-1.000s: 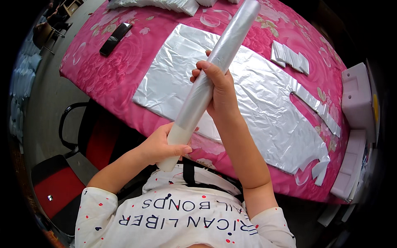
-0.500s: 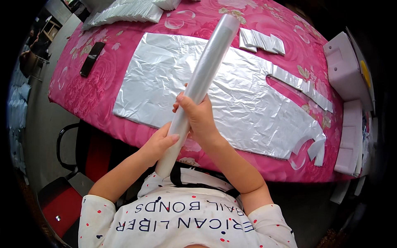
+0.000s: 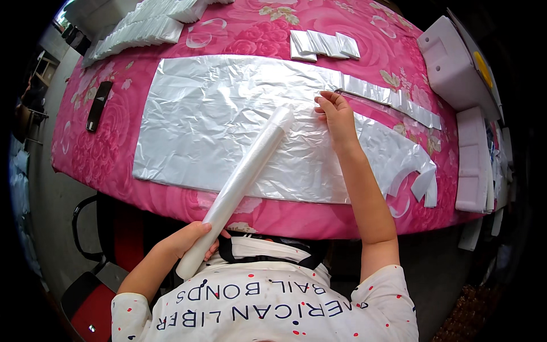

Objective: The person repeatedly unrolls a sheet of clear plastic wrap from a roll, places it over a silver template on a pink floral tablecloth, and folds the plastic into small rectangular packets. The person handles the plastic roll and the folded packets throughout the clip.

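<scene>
My left hand [image 3: 191,238] grips the near end of a long clear-wrapped roll [image 3: 242,178], which slants up and to the right over the table edge, its far end above a large silver plastic sheet [image 3: 216,122]. My right hand [image 3: 336,114] rests with curled fingers on the sheet's right part, beside a cut-out notch and a narrow silver strip [image 3: 393,100]. The sheet lies flat on a pink flowered tablecloth [image 3: 239,34].
A row of small folded silver pieces [image 3: 325,44] lies beyond the sheet. Stacks of folded white bags [image 3: 142,28] sit at the far left. A black remote [image 3: 98,105] lies left. White boxes [image 3: 456,68] stand at the right edge. A red-and-black chair [image 3: 108,239] is below left.
My right hand let go of the roll and moved onto the silver sheet. The roll tipped lower, held only by my left hand. The view shifted toward the table.
</scene>
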Demonstrator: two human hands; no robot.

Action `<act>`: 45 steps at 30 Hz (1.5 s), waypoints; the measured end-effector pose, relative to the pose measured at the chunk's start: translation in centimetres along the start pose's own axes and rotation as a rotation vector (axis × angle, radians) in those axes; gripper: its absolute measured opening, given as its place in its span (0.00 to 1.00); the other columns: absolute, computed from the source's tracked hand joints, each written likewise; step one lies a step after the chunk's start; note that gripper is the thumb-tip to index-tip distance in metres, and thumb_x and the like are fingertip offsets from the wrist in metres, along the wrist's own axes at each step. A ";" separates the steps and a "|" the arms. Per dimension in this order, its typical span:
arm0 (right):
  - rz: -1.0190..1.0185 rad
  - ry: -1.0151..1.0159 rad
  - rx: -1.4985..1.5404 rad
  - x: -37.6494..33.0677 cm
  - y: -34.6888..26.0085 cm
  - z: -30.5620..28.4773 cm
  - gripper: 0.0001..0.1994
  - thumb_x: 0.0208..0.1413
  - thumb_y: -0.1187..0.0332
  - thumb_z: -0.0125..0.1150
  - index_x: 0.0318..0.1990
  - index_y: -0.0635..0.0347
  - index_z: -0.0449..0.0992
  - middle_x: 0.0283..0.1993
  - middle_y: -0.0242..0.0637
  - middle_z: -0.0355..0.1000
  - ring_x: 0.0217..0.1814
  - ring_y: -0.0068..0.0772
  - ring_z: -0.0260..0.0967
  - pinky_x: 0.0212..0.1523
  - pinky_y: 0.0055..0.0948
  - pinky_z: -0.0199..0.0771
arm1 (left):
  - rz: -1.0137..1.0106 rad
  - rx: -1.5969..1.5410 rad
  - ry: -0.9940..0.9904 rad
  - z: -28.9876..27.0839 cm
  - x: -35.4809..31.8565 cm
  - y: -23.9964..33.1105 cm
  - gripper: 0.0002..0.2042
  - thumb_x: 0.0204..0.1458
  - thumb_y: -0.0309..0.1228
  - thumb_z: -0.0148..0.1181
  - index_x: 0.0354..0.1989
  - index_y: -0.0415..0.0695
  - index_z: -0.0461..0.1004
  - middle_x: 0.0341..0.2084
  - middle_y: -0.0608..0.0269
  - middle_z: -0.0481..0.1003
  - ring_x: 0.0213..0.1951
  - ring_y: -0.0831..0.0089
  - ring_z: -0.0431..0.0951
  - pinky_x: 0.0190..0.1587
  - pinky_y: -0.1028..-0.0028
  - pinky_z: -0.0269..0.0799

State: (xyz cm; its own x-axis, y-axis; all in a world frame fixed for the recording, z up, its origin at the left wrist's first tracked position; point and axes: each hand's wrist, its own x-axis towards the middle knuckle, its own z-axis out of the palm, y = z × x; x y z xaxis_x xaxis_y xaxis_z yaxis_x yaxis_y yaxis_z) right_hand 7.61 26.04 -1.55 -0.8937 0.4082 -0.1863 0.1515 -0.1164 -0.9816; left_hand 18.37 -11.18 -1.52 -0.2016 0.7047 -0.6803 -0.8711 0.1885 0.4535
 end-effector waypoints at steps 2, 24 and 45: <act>0.051 -0.080 -0.054 0.0 -0.3 -0.5 0.12 0.54 0.67 0.56 0.43 0.62 0.72 0.38 0.31 0.73 0.29 0.13 0.64 0.29 0.12 0.64 | -0.019 -0.003 0.011 -0.1 -0.1 -0.2 0.33 0.47 0.58 0.50 0.45 0.35 0.67 0.17 0.62 0.66 0.17 0.74 0.67 0.22 0.76 0.66; -0.027 -0.316 -0.305 0.4 0.0 0.1 0.09 0.54 0.65 0.59 0.30 0.61 0.75 0.23 0.24 0.67 0.23 0.12 0.59 0.25 0.14 0.59 | -0.003 0.125 0.043 0.3 -0.5 0.4 0.34 0.40 0.54 0.63 0.47 0.35 0.67 0.21 0.62 0.70 0.20 0.77 0.71 0.25 0.78 0.68; -0.168 -0.130 -0.359 5.6 -0.7 -4.1 0.09 0.54 0.67 0.58 0.31 0.65 0.75 0.22 0.26 0.67 0.23 0.13 0.59 0.25 0.16 0.60 | 0.497 1.807 0.305 5.1 3.5 14.2 0.26 0.38 0.34 0.67 0.48 0.42 0.69 0.38 0.56 0.74 0.42 0.58 0.73 0.44 0.67 0.69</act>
State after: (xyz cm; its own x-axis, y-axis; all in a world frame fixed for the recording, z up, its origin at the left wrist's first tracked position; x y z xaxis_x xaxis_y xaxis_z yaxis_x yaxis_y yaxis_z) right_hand 4.24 32.06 -2.11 -0.9610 0.2738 -0.0382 0.1162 0.2745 -0.9545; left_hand 7.60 -2.51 5.49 -0.4890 0.8230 -0.2890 0.6887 0.5676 0.4511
